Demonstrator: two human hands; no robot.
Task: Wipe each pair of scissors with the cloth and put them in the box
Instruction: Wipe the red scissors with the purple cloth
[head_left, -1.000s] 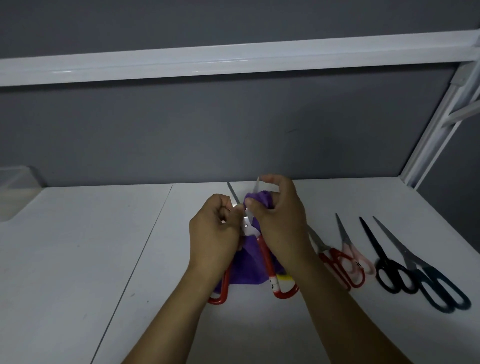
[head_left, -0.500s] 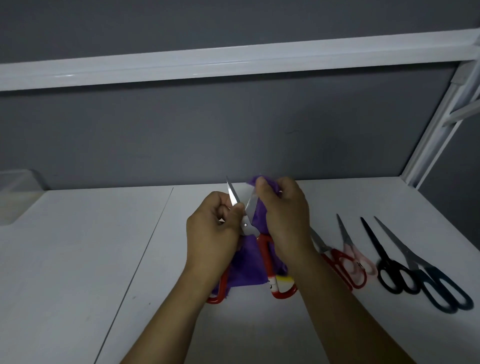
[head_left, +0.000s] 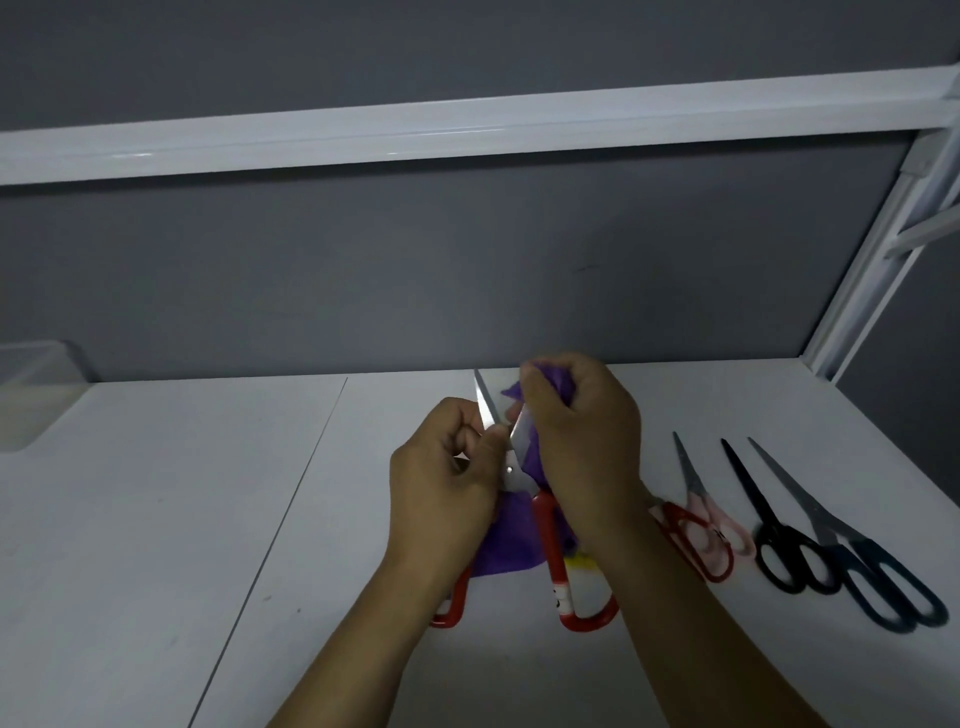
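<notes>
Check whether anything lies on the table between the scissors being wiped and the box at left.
Nothing visible does. Between the red-handled scissors and the box only bare table shows; the other scissors lie on the right side.

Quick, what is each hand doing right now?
Left hand: closed, holding the opened red scissors near the blades.
Right hand: closed, pinching the purple cloth round one blade.

The left hand (head_left: 441, 483) grips open red-handled scissors (head_left: 550, 540) while the right hand (head_left: 582, 447) pinches purple cloth (head_left: 506, 545) around one blade.
</notes>
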